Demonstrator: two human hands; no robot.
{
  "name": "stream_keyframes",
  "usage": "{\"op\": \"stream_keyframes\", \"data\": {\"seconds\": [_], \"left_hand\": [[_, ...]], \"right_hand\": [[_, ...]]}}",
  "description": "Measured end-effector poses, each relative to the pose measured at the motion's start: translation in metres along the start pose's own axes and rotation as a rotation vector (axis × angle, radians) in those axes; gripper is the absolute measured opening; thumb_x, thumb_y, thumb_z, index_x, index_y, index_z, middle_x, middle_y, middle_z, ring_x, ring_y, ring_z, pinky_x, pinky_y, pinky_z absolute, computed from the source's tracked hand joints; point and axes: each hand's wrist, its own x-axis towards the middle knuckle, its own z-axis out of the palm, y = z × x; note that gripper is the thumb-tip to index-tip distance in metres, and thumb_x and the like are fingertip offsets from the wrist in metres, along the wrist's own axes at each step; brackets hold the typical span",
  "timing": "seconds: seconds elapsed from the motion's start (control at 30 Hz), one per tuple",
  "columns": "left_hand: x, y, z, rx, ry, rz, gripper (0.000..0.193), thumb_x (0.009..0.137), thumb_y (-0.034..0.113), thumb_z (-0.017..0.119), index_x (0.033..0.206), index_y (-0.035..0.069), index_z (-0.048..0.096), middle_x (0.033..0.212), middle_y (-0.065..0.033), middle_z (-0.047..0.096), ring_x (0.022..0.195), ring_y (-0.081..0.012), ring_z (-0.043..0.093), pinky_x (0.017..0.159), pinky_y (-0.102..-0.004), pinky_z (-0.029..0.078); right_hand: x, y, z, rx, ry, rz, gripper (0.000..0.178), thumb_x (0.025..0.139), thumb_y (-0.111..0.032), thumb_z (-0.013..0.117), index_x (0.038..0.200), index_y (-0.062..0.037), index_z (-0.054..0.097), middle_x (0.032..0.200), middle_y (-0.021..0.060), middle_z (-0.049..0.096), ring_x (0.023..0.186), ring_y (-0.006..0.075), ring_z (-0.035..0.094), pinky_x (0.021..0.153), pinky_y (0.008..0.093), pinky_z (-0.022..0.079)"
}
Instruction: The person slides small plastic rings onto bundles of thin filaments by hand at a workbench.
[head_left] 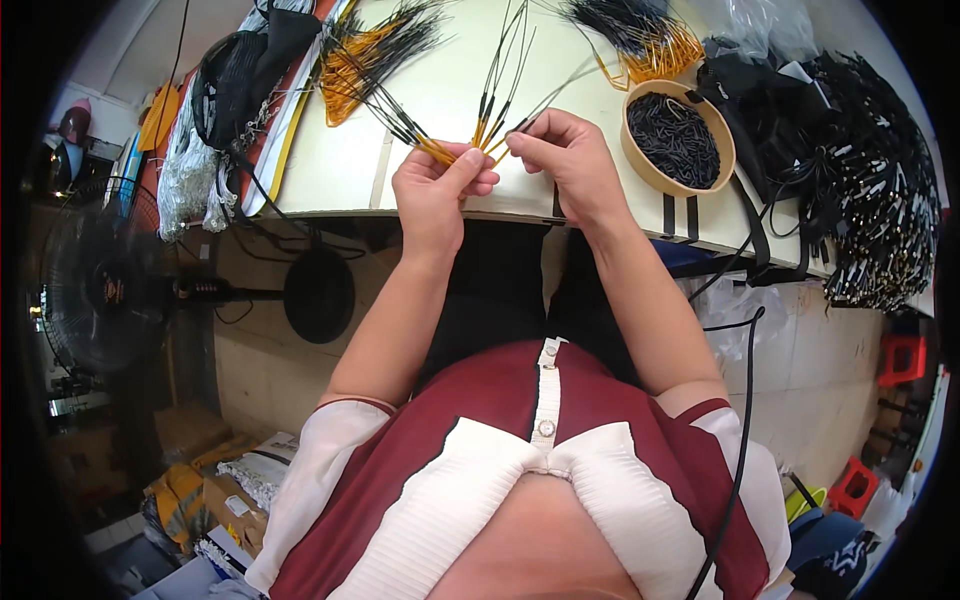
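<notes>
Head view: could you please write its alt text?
A person's left hand holds fanned black-and-yellow wires at a pale table, the right hand pinching at their edge; to the right stands a bowl of black pieces.

Maroon top [480, 388] w/ wht ribbed collar [440, 510], wht slvs [325, 455], rnd btns [546, 428] at frt.

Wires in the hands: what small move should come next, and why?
Perhaps run the right hand's fingertips lightly along the rightmost wire before letting go: they partly hide its lower part, so its state is hard to check. The other wires, gathered in the left hand, show thicker black sections just above their yellow ends.
</notes>
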Motion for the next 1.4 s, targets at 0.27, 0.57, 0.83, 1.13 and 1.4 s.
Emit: {"op": "stream_keyframes", "data": {"seconds": [0.27,0.57,0.83,1.13,1.4], "left_hand": [[0.0,-0.001,0.002,0.02,-0.014,-0.01,0.007,0.085,-0.003,0.063,0.091,-0.005,0.059,0.08,-0.0155,0.067,0.064,-0.0181,0.068,0.057,-0.0234,0.056],[0.0,-0.002,-0.002,0.045,-0.053,-0.02,0.007,0.086,-0.002,0.062,0.091,-0.005,0.059,0.08,-0.015,0.067,0.065,-0.018,0.067,0.058,-0.0241,0.057],[0.004,0.002,-0.006,0.046,-0.124,-0.077,0.008,0.087,0.0,0.061,0.094,-0.003,0.058,0.082,-0.0133,0.066,0.065,-0.0163,0.066,0.06,-0.0234,0.055],[0.01,0.007,-0.017,-0.091,-0.199,-0.219,0.008,0.089,0.0,0.06,0.096,0.0,0.057,0.084,-0.0131,0.066,0.067,-0.0147,0.062,0.06,-0.0234,0.052],[0.007,0.003,-0.011,-0.025,-0.163,-0.122,0.008,0.087,0.0,0.062,0.094,-0.001,0.058,0.082,-0.0138,0.066,0.065,-0.0154,0.064,0.057,-0.022,0.052]], "right_hand": [[0.006,0.011,0.007,0.068,0.024,-0.025,0.012,0.08,-0.009,0.073,0.081,-0.0025,0.063,0.07,-0.0002,0.058,0.063,0.0053,0.047,0.058,0.0195,0.037],[0.011,0.0,0.014,0.153,0.065,-0.004,0.017,0.079,-0.009,0.074,0.092,-0.0041,0.065,0.077,-0.0019,0.06,0.062,0.0043,0.046,0.055,0.0182,0.035],[0.01,0.008,0.004,0.117,-0.103,-0.012,0.028,0.079,-0.005,0.072,0.105,-0.0016,0.064,0.092,0.0036,0.065,0.076,0.0081,0.057,0.07,0.0215,0.044],[0.005,0.006,0.01,0.09,-0.045,-0.085,0.019,0.078,-0.005,0.073,0.091,-0.0008,0.061,0.089,0.0047,0.063,0.078,0.0102,0.057,0.074,0.0233,0.046],[0.009,0.005,0.02,0.063,0.127,-0.088,0.014,0.078,-0.006,0.073,0.087,-0.0008,0.063,0.072,-0.0001,0.059,0.061,0.0053,0.046,0.056,0.0201,0.037]]}}
